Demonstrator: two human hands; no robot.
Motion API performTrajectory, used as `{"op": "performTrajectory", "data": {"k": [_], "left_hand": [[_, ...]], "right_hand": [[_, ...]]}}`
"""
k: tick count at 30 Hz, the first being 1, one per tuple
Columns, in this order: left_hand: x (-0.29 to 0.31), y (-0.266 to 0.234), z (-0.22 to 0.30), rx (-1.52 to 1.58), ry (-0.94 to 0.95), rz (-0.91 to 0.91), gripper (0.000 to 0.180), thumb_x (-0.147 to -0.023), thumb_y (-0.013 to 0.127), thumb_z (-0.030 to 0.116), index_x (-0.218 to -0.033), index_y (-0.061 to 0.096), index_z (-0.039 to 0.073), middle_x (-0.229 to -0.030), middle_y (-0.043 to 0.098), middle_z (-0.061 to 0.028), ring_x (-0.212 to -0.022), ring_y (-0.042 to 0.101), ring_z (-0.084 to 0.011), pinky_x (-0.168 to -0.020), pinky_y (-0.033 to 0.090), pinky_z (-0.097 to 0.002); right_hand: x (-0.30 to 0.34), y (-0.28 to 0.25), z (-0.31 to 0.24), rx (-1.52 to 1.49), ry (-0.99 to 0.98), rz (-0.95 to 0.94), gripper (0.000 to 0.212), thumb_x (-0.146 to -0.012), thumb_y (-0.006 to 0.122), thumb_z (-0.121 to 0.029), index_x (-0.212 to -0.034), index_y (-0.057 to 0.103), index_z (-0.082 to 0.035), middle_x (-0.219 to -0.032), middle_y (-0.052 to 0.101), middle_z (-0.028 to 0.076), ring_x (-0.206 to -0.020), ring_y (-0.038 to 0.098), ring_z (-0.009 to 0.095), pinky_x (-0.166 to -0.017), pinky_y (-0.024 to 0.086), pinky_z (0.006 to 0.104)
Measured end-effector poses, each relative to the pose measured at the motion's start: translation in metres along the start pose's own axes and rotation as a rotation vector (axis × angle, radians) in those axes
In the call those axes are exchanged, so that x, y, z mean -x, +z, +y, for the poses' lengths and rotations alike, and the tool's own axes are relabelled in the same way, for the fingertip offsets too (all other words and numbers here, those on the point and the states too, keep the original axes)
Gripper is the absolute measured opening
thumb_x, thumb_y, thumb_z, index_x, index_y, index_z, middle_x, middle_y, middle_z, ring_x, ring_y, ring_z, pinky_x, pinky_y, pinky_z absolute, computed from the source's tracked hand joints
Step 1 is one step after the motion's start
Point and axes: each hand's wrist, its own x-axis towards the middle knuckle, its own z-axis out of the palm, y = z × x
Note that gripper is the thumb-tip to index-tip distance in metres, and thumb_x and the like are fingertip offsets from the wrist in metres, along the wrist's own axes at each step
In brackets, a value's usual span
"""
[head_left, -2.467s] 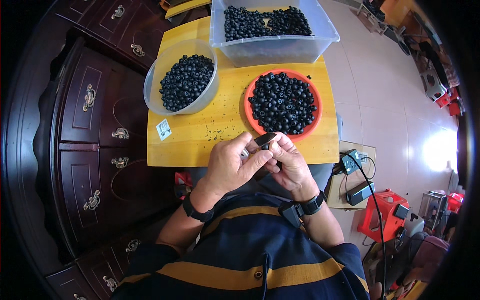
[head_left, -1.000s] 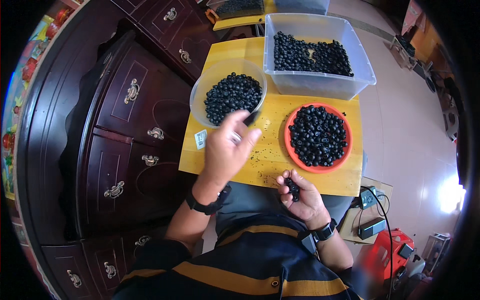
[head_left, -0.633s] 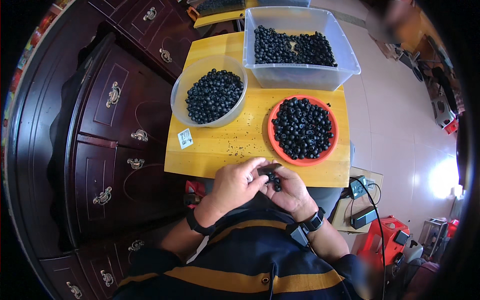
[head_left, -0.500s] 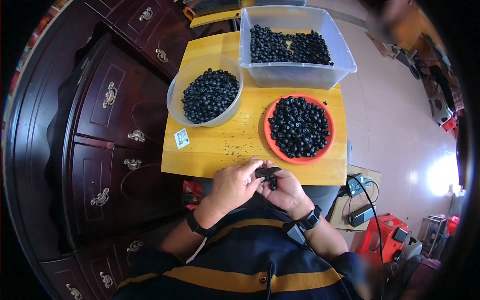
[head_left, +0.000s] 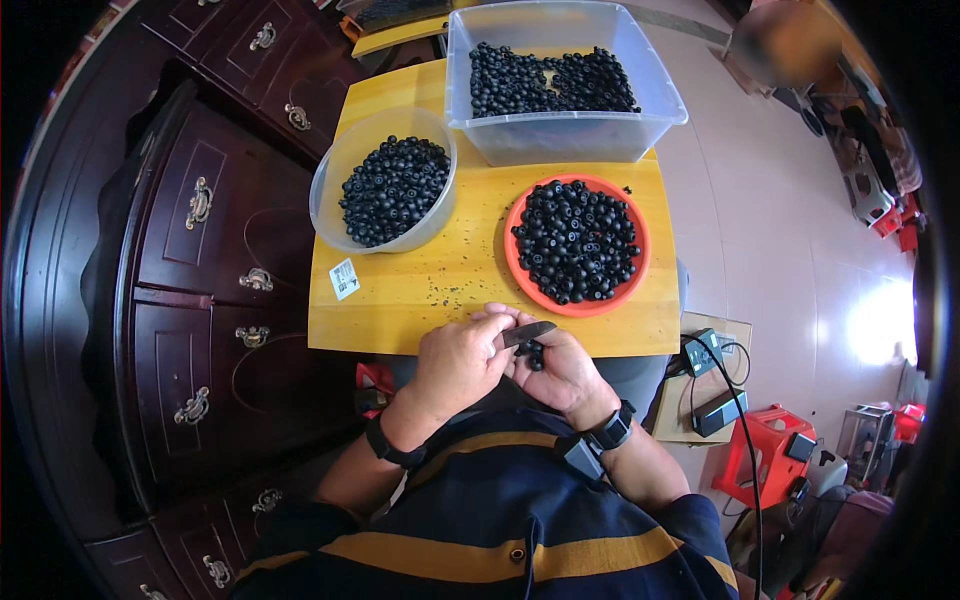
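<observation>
My left hand (head_left: pixel 458 362) is closed around a small dark knife (head_left: pixel 528 334), its blade pointing right across my other hand. My right hand (head_left: pixel 565 375) is half curled, palm up, holding a few small round black pieces (head_left: pixel 535 358) under the blade. The fingertips of both hands meet just over the table's near edge; what lies between them is hidden. Ahead of the right hand stands a red-orange bowl (head_left: pixel 512 262) heaped with similar black pieces (head_left: pixel 577 240), many showing a ring-shaped end.
On the yellow table (head_left: pixel 470 215) stand a round clear tub (head_left: pixel 325 205) at left and a large clear bin (head_left: pixel 560 145) at the back, both holding black pieces. Dark crumbs and a white label (head_left: pixel 344 279) lie there. Dark wooden drawers (head_left: pixel 225 200) flank the left; a red stool (head_left: pixel 765 455) stands right.
The whole view has shifted slightly, so the table and bowls sit a little further left and higher. The knife blade tilts up a bit more over the right hand. Both grips stay the same.
</observation>
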Motion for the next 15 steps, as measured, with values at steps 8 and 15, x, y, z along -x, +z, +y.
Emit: {"op": "performTrajectory", "data": {"k": [8, 15], "left_hand": [[0.001, 0.003, 0.003, -0.05, -0.022, -0.001, 0.025, -0.08, 0.071, 0.007, -0.104, 0.068, 0.007, -0.075, 0.069, -0.0106, -0.067, 0.07, -0.0316, -0.059, 0.054, -0.0412], [-0.004, -0.008, 0.008, 0.254, -0.071, 0.093, 0.02, -0.08, 0.079, 0.004, -0.094, 0.066, 0.001, -0.068, 0.066, -0.0074, -0.056, 0.061, -0.0164, -0.054, 0.048, -0.03]], "right_hand": [[0.005, -0.002, -0.004, -0.062, 0.022, -0.03, 0.028, -0.102, 0.043, -0.009, -0.124, 0.058, 0.0, -0.127, 0.063, 0.013, -0.117, 0.062, 0.025, -0.104, 0.05, 0.0415], [0.012, 0.006, -0.008, 0.045, 0.012, 0.122, 0.016, -0.103, 0.055, -0.017, -0.114, 0.062, -0.007, -0.104, 0.068, 0.005, -0.096, 0.068, 0.016, -0.081, 0.058, 0.029]]}}
